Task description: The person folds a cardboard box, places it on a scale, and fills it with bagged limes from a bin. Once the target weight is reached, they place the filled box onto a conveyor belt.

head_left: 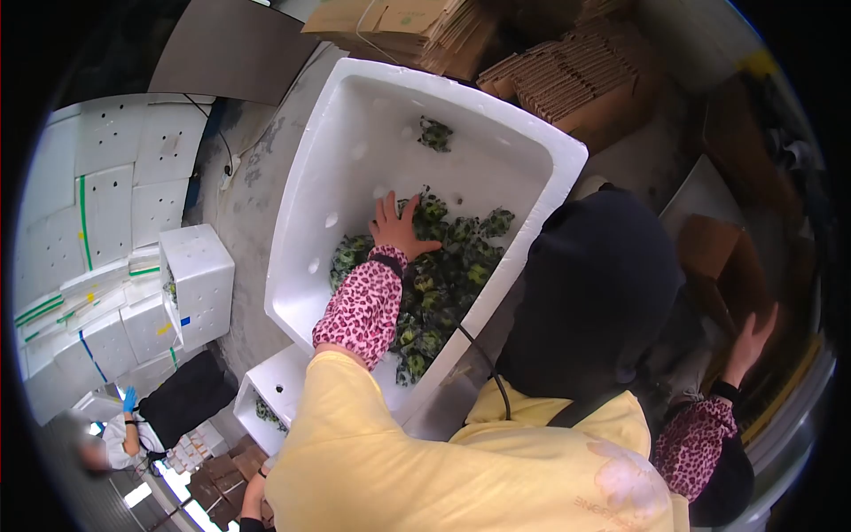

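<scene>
My left hand [403, 232], in a pink leopard-print sleeve, reaches into a large white foam box [306, 191]. Its fingers are spread over a heap of dark green, leafy-looking clumps [443, 275], palm down at the heap's upper edge. A single clump [435, 134] lies apart near the far wall of the box. Out to the right, my right hand [755, 341] has its fingers stretched out and appears to hold nothing. It is nearest to a brown cardboard box [709, 248]. A dark hood and yellow shirt fill the lower middle of the view.
Flattened cartons [567, 80] are stacked behind the foam box. White foam boxes [115, 204] form a wall at left, with another foam box [199, 284] before them. A smaller foam box [257, 403] holds similar clumps. A person with a blue glove [129, 399] stands at lower left.
</scene>
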A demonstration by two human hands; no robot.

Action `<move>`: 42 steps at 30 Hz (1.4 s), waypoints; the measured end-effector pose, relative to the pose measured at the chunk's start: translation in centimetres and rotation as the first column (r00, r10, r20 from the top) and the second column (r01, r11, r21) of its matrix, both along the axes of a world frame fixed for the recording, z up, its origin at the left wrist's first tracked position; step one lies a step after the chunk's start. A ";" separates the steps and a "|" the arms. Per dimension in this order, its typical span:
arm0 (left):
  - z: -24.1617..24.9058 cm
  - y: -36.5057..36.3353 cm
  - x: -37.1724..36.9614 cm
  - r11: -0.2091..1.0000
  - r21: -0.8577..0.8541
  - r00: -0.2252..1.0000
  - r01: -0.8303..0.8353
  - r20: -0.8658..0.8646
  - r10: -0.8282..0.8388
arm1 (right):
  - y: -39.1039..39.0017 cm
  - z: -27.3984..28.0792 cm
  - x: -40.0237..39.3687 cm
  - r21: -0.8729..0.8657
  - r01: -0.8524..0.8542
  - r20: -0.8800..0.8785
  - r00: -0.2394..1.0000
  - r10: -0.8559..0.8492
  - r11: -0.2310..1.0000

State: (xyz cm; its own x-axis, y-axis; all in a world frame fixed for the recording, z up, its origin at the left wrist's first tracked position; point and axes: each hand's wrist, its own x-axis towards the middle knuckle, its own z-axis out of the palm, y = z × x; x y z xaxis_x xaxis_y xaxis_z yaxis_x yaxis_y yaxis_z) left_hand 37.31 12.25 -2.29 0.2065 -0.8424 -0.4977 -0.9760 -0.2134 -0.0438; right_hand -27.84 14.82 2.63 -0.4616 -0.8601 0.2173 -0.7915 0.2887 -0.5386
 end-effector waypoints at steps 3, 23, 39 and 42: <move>-3.4 -1.4 1.7 0.972 0.166 0.986 -0.167 0.006 0.168 | -0.3 -0.3 -0.5 0.005 0.001 0.012 1.000 -0.001 1.000; -3.7 -4.2 -2.6 0.984 0.175 0.993 0.013 -0.117 0.007 | -0.6 0.3 -0.1 0.009 0.025 0.015 1.000 -0.026 1.000; 13.3 -5.8 -1.5 0.641 -0.211 0.352 -0.738 -0.931 0.099 | -0.8 0.6 1.9 -0.030 0.070 0.049 0.996 -0.069 0.997; 21.6 -8.9 -8.9 0.657 -0.501 0.481 -0.563 -0.845 -0.232 | -1.1 0.6 2.9 -0.148 0.068 0.127 0.991 -0.049 0.987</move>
State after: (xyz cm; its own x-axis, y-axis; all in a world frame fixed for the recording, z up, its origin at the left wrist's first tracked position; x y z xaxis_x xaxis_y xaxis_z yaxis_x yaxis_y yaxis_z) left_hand 28.46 3.35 19.30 0.2398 -0.9583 0.1554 -0.3791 0.0549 0.9237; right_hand -24.92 13.75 3.25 -0.5415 -0.7922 0.2813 -0.7006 0.2404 -0.6718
